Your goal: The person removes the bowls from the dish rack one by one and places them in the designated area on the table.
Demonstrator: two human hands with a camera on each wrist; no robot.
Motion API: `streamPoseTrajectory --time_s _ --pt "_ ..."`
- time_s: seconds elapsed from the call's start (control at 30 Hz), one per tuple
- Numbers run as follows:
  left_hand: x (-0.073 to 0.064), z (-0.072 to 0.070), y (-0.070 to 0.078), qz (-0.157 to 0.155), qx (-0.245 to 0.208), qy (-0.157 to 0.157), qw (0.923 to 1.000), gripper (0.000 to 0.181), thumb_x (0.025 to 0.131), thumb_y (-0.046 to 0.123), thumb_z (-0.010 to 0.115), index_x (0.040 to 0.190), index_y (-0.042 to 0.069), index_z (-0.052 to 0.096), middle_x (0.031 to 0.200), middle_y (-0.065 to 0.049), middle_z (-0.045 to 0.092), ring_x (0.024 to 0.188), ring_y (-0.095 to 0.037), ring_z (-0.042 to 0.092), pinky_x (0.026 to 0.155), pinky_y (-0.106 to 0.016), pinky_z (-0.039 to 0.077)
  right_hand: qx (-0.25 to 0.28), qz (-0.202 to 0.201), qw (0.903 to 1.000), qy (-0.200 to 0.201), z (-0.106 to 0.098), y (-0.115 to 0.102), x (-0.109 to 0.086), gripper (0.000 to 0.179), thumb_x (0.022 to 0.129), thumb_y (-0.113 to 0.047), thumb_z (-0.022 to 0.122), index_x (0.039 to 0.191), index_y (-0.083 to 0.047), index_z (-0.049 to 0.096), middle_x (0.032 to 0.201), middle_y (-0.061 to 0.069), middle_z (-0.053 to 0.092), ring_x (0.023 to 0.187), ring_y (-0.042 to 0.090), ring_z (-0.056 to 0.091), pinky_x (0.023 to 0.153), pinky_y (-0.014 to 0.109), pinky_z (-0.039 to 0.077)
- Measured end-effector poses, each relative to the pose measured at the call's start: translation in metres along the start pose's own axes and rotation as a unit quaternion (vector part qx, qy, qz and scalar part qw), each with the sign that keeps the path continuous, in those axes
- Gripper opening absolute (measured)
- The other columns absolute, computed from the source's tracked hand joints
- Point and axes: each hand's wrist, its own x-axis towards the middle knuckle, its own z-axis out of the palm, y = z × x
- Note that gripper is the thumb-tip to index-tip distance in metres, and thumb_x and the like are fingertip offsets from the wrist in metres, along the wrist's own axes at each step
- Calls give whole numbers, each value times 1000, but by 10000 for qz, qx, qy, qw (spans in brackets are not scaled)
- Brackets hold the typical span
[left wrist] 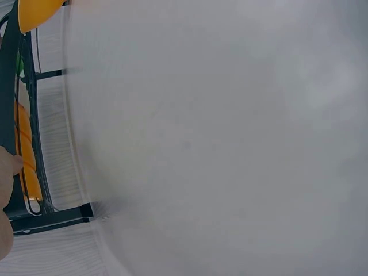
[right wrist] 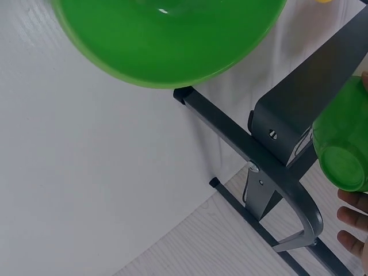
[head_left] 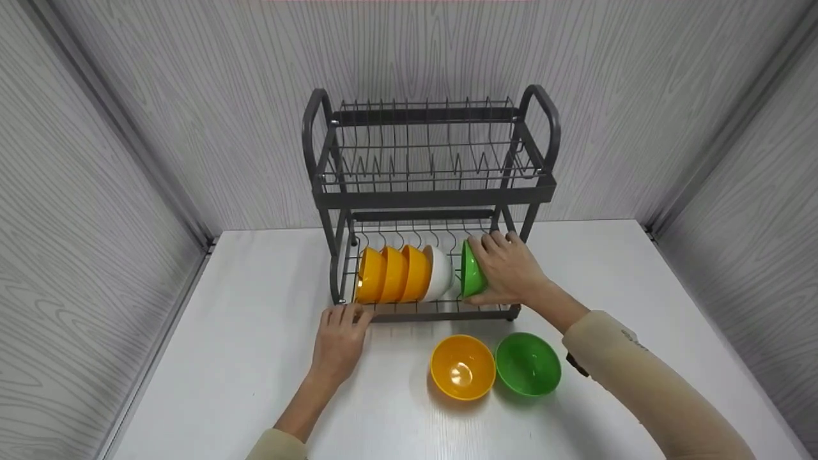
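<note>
My right hand (head_left: 508,268) holds a green bowl (head_left: 471,275) on its side at the right part of the lower tier of a dark dish rack (head_left: 434,198). The fingers lie over its far rim and the thumb is near the front rim. In the right wrist view, the foot of that green bowl (right wrist: 342,164) faces the camera. At the rack's lower front left corner, my left hand (head_left: 339,342) grips the front rail. To the left of the held bowl, a white bowl (head_left: 441,275) and several orange bowls (head_left: 370,275) stand nested on edge.
On the white table (head_left: 255,358) in front of the rack, an orange bowl (head_left: 463,367) and another green bowl (head_left: 528,364) stand upright side by side. The upper tier has wire dividers and two side handles. Wood-grain panels (head_left: 409,51) close in the back and sides.
</note>
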Motion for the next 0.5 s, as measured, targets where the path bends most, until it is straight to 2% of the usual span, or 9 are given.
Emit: streamPoseTrajectory --time_s 0.27,0.5 --pt "0 -1 0 -1 28 -66 10000 22 87 9 83 107 13 75 104 -8 67 96 -26 61 84 -40 54 71 -9 10000 62 -1 2 -1 114 65 -89 73 139 -7 47 109 16 65 103 35 61 87 48 51" --pt "0 0 0 32 38 -43 10000 21 89 8 80 108 13 74 104 -8 67 96 -26 62 84 -41 55 136 -17 9999 50 -5 3 -4 117 64 -89 73 142 -6 46 115 17 65 107 36 61 93 51 53"
